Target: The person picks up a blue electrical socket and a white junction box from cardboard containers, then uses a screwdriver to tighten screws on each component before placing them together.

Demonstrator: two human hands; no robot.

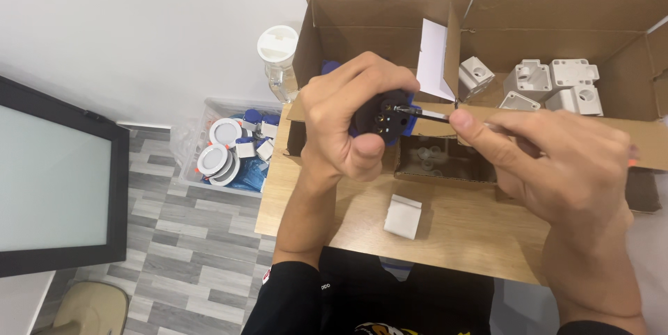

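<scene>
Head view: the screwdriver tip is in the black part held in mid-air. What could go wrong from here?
1. The screwdriver tip could slip off the black part toward the left hand, whose fingers wrap close around it.
2. The part is held above the table, unsupported; a loosened screw might drop into the open box below.
3. The white block lies near the table edge, where a forearm could knock it off.

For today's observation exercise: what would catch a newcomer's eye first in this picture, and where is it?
In the centre, the left hand grips a small black and blue part while the right hand points a thin screwdriver into it. Behind, at upper right, an open cardboard box holds white plastic housings. A small white block lies on the wooden table.
</scene>
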